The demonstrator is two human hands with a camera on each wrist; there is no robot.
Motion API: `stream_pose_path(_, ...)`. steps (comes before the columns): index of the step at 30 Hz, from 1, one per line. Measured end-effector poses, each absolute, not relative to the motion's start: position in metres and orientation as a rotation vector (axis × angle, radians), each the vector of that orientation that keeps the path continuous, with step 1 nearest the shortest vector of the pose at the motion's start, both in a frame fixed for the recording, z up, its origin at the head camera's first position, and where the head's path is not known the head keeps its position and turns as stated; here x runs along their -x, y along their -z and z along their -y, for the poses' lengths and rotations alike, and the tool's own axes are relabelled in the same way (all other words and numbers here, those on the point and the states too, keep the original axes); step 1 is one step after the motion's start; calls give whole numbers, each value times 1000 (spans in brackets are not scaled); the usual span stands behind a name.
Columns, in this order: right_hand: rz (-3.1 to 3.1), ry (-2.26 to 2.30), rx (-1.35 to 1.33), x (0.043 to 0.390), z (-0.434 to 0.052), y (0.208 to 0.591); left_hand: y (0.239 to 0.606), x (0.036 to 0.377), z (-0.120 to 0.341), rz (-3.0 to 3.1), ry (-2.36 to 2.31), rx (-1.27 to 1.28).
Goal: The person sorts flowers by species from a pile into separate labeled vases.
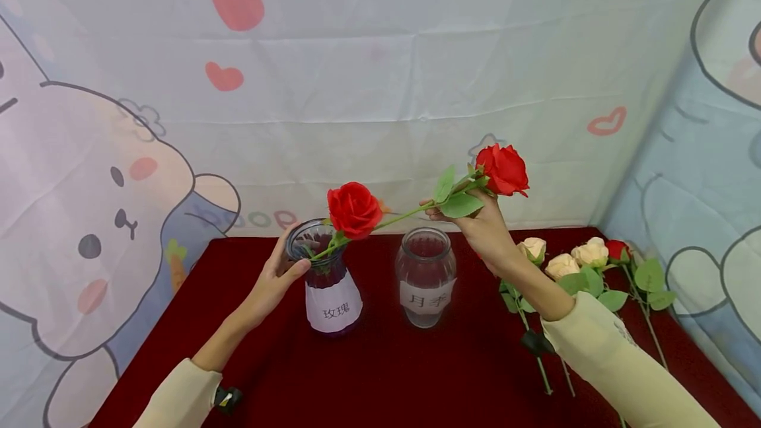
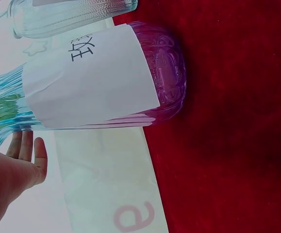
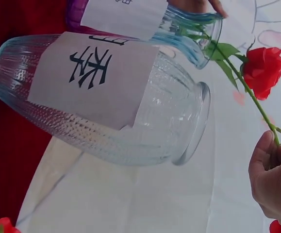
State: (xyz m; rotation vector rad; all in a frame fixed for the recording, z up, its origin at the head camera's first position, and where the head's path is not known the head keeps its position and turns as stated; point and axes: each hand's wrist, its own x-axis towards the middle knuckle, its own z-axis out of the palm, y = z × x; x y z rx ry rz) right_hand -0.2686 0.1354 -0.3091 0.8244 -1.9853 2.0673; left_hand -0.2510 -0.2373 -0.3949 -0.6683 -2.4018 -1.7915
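Steadying the purple vase (image 1: 331,286) with my left hand (image 1: 275,281), one red rose (image 1: 353,209) in, my right hand (image 1: 484,224) pinches a second rose (image 1: 503,170) — its stem entering — cream roses (image 1: 571,259) wait at right.

The purple-tinted vase (image 1: 328,283) is ribbed, glossy glass with a matt white paper label (image 2: 89,77) wrapped round it. The clear jar (image 1: 425,276) is glass too, its surface finely dimpled and shiny, with a similar paper label (image 3: 89,77). The tabletop (image 1: 386,375) wears a deep red, matt, velvety cloth. The red roses (image 1: 502,169) look like soft fabric with smooth plastic-looking leaves. The backdrop (image 1: 380,84) is thin, creased printed cloth.
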Motion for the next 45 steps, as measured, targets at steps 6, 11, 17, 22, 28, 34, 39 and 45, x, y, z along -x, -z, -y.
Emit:
stream_pose_path(6,2076,-1928,-812,272,-121,301,395,251,237,2403,1804,660)
stream_pose_path(11,2112,-1918,-794,273,-110,294,395,251,236,2399,1810,661)
stream_pose_path(17,2133,-1916,-767,270,-94,292,394,252,235,2404,1804,655)
stream_pose_path(22,2099,-1887,-837,272,-85,295,395,252,235,2393,1825,666)
stream_pose_path(28,2082,-1871,-867,278,-78,298,397,252,236,2363,1848,696)
stream_pose_path(34,2086,-1857,-820,280,-75,299,397,253,236,2361,1851,707)
stream_pose_path(39,2081,-1818,-847,282,-73,300,396,253,236,2357,1853,714)
stream_pose_path(45,2039,-1865,-802,279,-72,295,397,253,236,2360,1857,705)
